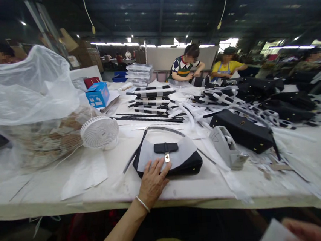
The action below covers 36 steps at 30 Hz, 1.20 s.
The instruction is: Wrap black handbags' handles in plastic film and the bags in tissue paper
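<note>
Right hand [309, 230] with sheet [276, 234], left hand [154, 180] on handbag [182, 159]

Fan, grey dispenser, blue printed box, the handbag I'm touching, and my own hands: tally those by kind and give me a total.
Hands: 2, the left hand and right hand
Handbag under the left hand: 1
White fan: 1
Grey dispenser: 1
Blue box: 1
Total: 6

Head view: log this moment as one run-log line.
left hand: fingers spread on black handbag | right hand: holding white sheet, blurred | clasp: exposed | nearby: white fan, grey tape dispenser
</note>
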### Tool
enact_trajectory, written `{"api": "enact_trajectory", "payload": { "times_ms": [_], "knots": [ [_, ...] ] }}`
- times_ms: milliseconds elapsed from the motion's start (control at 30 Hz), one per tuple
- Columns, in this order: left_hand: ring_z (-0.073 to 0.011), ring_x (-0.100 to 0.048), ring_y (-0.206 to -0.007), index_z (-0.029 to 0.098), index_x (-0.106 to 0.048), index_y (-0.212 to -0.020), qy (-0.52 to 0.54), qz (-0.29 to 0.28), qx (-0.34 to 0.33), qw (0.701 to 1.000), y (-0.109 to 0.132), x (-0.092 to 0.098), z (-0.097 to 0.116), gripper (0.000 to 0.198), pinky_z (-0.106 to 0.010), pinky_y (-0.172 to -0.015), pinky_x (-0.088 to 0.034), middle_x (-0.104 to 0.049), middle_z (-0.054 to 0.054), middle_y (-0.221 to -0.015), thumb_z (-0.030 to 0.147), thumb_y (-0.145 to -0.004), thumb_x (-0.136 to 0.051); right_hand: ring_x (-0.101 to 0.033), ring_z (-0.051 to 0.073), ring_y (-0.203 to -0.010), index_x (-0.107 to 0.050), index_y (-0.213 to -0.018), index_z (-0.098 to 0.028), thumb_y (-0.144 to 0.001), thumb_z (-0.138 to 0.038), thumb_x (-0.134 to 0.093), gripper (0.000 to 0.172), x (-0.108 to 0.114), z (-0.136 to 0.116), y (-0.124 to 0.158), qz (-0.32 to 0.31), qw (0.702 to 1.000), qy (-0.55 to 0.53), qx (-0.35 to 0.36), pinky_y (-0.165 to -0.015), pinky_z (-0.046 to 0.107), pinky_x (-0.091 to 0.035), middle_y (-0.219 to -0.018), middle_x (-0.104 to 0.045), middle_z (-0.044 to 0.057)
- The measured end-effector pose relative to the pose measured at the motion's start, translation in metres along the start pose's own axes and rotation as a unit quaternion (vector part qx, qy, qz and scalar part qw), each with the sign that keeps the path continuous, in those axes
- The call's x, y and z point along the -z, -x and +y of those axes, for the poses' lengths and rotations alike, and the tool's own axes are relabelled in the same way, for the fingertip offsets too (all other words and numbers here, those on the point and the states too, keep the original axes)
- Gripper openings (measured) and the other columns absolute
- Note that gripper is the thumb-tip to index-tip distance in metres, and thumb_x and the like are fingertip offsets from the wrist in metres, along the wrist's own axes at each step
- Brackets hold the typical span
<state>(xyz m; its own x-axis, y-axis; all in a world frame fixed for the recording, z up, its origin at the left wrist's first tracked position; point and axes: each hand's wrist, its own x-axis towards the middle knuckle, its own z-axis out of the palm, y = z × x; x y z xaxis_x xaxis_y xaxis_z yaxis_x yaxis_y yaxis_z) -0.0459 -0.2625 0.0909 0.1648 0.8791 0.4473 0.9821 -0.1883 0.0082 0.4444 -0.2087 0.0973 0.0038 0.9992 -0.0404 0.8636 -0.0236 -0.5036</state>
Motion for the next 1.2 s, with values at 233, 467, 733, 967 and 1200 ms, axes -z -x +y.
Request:
{"api": "enact_trajectory", "payload": {
  "times_ms": [233,467,733,967,1200],
  "knots": [
    [-0.0261,-0.055,-0.121,0.032,-0.043,-0.141,0.015,0.008,0.003,1.000,0.004,-0.006,-0.002,0.054,-0.047,-0.104,-0.039,-0.059,-0.006,-0.136,0.031,-0.090,-0.060,-0.068,0.024,-0.076,-0.055,-0.125,-0.019,-0.076,-0.051,-0.067,0.060,0.016,-0.280,-0.044,-0.171,0.897,-0.400,0.075,-0.058,0.037,-0.060,-0.105,-0.065,0.012],
    [-0.0293,-0.047,-0.129,0.034,-0.036,-0.145,0.056,-0.001,0.029,0.998,0.001,0.001,0.001,0.067,-0.052,-0.105,-0.036,-0.047,-0.007,-0.147,0.033,-0.086,-0.067,-0.065,0.016,-0.059,-0.040,-0.133,-0.018,-0.086,-0.029,-0.053,0.050,-0.083,-0.331,-0.088,-0.130,0.930,-0.343,0.019,-0.059,0.035,-0.061,-0.087,-0.063,0.003],
    [-0.0247,-0.060,-0.111,0.016,-0.019,-0.149,0.204,0.120,0.063,0.970,0.004,0.004,-0.008,0.060,-0.044,-0.098,-0.045,-0.061,-0.016,-0.122,0.036,-0.099,-0.043,-0.065,0.020,-0.066,-0.057,-0.119,-0.024,-0.085,-0.039,-0.055,0.038,-0.082,-0.316,-0.072,-0.029,0.991,0.010,0.132,-0.062,0.029,-0.046,-0.066,-0.060,-0.003],
    [-0.0242,-0.062,-0.099,0.015,-0.022,-0.149,0.139,0.088,0.050,0.985,-0.005,0.005,-0.007,0.054,-0.043,-0.093,-0.048,-0.064,-0.012,-0.109,0.031,-0.100,-0.039,-0.067,0.024,-0.083,-0.061,-0.120,-0.027,-0.087,-0.042,-0.056,0.037,-0.067,-0.329,-0.081,-0.056,0.953,0.221,0.200,-0.071,0.031,-0.043,-0.083,-0.069,0.003],
    [-0.0225,-0.062,-0.091,0.012,-0.018,-0.150,0.093,0.105,0.059,0.988,-0.005,-0.002,-0.006,0.052,-0.040,-0.088,-0.050,-0.063,-0.013,-0.105,0.019,-0.100,-0.032,-0.067,0.026,-0.097,-0.067,-0.117,-0.026,-0.081,-0.031,-0.062,0.037,-0.052,-0.347,-0.099,-0.146,0.912,0.276,0.266,-0.081,0.034,-0.044,-0.101,-0.073,0.007]
  ]
}}
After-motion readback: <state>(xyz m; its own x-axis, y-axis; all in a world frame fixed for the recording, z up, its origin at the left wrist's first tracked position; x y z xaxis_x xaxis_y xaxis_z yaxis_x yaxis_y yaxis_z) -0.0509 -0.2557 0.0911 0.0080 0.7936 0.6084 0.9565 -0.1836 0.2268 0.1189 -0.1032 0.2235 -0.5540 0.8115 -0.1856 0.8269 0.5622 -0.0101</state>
